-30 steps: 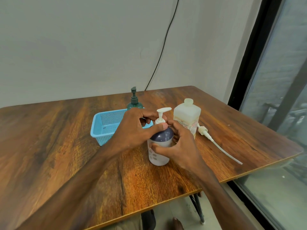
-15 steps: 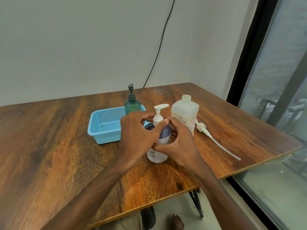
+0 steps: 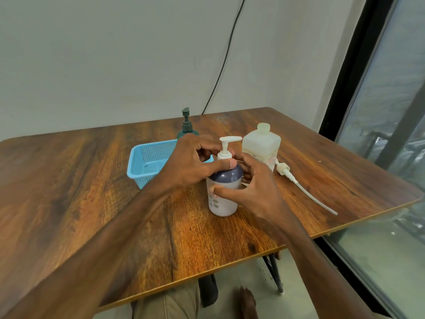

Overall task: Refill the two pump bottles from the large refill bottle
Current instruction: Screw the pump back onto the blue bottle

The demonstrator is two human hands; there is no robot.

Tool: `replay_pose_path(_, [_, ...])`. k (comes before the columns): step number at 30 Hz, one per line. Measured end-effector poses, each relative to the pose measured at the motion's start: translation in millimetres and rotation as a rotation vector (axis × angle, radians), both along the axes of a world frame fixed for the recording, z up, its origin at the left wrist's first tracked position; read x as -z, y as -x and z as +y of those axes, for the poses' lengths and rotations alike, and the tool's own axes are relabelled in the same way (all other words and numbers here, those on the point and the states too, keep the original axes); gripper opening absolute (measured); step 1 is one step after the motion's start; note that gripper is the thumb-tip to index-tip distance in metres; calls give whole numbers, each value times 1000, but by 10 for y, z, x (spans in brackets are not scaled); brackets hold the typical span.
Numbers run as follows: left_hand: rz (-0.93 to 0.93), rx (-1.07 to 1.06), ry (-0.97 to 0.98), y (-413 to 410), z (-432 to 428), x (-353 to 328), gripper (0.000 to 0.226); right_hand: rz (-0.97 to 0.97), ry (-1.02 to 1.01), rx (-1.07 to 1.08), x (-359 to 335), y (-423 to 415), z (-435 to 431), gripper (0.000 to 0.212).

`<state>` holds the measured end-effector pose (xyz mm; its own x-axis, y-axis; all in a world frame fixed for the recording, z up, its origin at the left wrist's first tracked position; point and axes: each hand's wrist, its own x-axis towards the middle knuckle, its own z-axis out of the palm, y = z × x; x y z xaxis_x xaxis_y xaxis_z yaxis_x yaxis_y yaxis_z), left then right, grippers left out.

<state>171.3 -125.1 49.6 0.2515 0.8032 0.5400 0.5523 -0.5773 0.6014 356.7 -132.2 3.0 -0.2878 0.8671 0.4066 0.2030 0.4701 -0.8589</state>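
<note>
While both hands grip it, white pump bottle [image 3: 223, 199] stands upright on table [image 3: 92, 192]. Left hand [image 3: 190, 162]: fingers curled round its pump collar, thumb on navy shoulder. Right hand [image 3: 255, 192]: wrapped round the body. Open-necked refill bottle [image 3: 261, 146] just behind-right of it; red label print unreadable. Loose pump [image 3: 299, 183] lies to its right. Green pump bottle [image 3: 186, 128] and blue basket [image 3: 147, 162] sit behind-left.

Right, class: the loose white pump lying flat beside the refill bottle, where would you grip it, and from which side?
Probably pinch the loose pump at its thick collar, from above and from the right: the collar is its chunkiest part, the tube looks thin, and the refill bottle stands close on its left.
</note>
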Motion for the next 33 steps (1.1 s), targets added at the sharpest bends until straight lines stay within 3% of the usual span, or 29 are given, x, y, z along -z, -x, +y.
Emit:
replay_pose_path(6, [-56,-101,-28,0,-142,146,25,-8,-1,58,97,6,-59,79])
replay_pose_path(11, [-69,-189,107,22,-200,412,78,-166,30,84,279,-98,-68,92])
replay_pose_path(13, [-33,-174,190,-12,-236,485,88,-171,49,80,335,-136,-43,89])
replay_pose_path(19, [-118,-232,153,5,-233,502,79,-155,59,55,319,-92,-11,82])
replay_pose_path(23, [-172,-277,94,236,-272,309,74,-171,107,40,316,-65,63,96])
replay_pose_path(29, [-249,-423,57,665,-278,-63,61,-329,131,46,332,226,179,56])
replay_pose_path(33, [-265,-480,72,906,-180,-188,61,-414,82,81,291,458,262,44])
